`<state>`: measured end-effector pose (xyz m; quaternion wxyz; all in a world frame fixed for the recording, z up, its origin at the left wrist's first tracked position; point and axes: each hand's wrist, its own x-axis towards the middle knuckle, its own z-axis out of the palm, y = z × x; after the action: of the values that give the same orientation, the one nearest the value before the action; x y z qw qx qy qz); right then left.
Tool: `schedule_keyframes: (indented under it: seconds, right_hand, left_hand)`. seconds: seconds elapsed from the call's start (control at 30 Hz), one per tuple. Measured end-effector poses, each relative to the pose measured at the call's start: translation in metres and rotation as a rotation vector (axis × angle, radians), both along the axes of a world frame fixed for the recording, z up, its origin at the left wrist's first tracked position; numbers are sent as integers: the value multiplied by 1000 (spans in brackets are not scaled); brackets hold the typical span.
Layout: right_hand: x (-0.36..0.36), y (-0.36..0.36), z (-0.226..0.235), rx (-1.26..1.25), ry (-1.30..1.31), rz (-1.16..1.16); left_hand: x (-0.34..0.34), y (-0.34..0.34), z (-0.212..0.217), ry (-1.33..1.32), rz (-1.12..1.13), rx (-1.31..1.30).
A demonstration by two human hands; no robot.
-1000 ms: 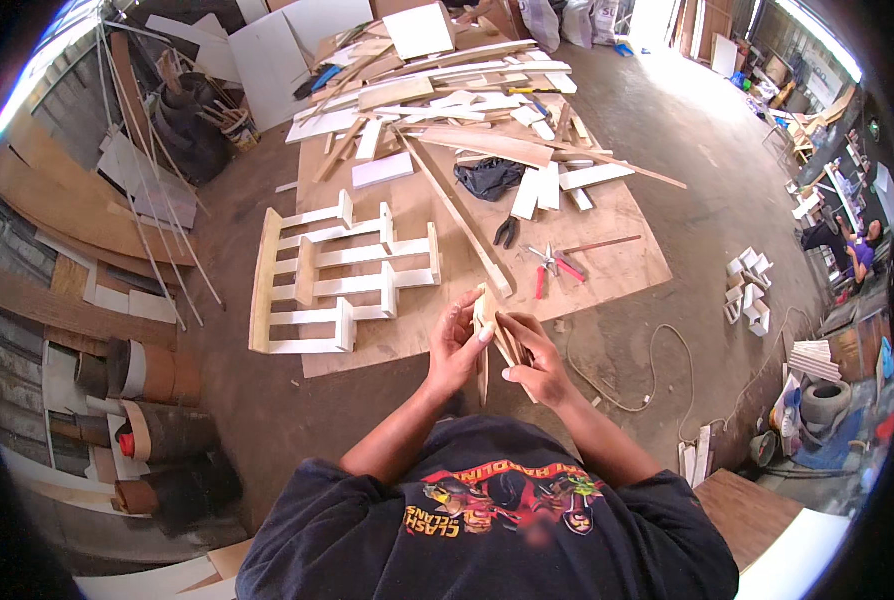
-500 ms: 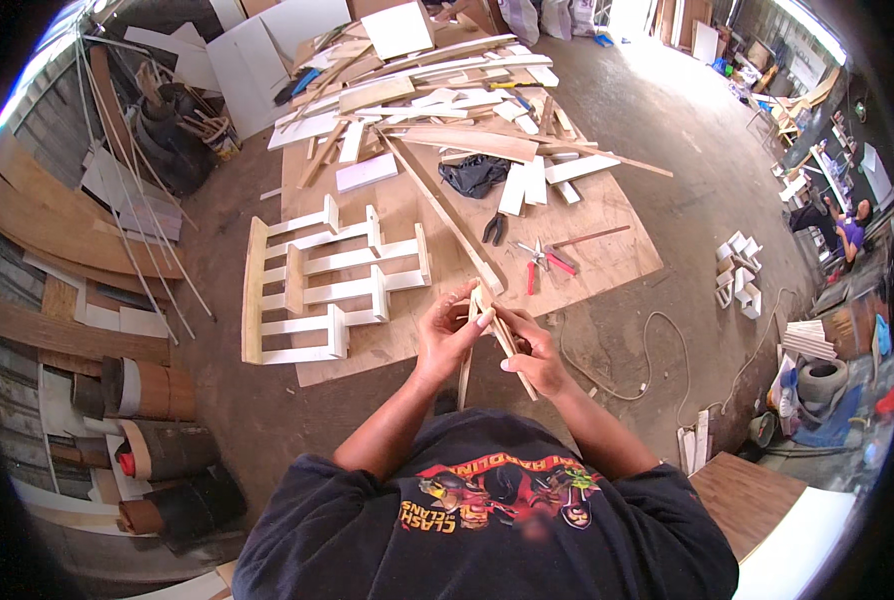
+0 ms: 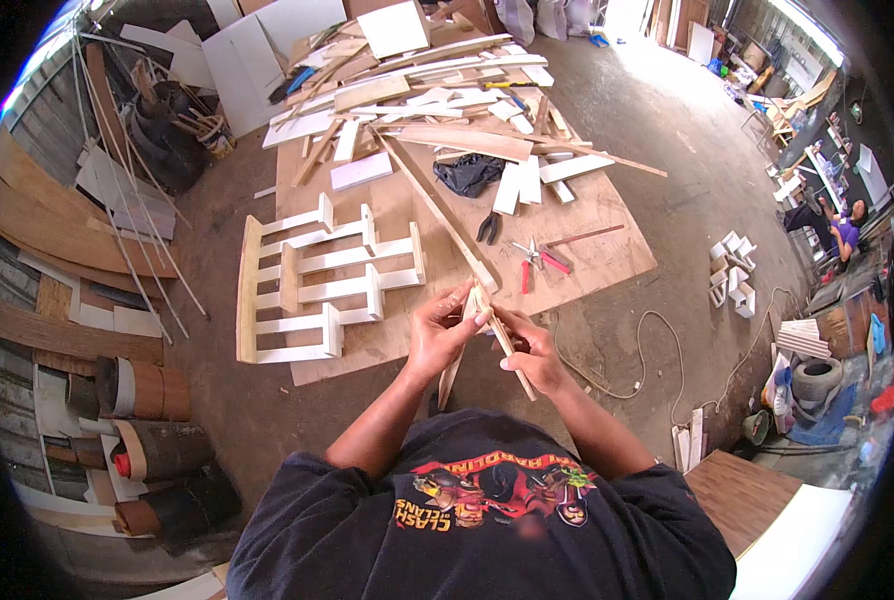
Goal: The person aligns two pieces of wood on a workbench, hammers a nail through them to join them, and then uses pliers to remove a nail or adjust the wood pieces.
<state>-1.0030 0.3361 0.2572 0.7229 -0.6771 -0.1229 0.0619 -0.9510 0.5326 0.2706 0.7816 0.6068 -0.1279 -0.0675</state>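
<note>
In front of my chest, thin wooden strips [image 3: 520, 376] meet at their far ends and spread apart towards me. My left hand [image 3: 441, 327] is closed around the strips close to where they meet, thumb on top. My right hand [image 3: 530, 356] grips the right-hand one lower down, its thumb lying along the wood. Another strip [image 3: 449, 378] hangs down below my left hand. How the strips are joined at the tip, if at all, is too small to tell. Just beyond my hands, a long narrow board [image 3: 437, 205] lies across the plywood sheet [image 3: 597, 250].
A white-and-tan wooden shelf frame [image 3: 332, 275] lies to the left. Red-handled pliers [image 3: 535, 258] and black pliers [image 3: 488, 228] rest on the plywood. Further off is a heap of cut boards [image 3: 417, 95]. A cable [image 3: 642, 350] snakes over the floor at right; a person [image 3: 847, 235] sits beyond.
The strips have opened wider at the near end: the left one now slants further to the left. My hands keep nearly the same grip, and the view has shifted slightly.
</note>
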Motion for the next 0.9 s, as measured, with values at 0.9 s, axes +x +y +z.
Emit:
schedule_keyframes:
  seconds: [0.9]
  right_hand:
    - [36,-91,-95,471,406,-432]
  left_hand:
    - [57,-92,-131,-37,255,790]
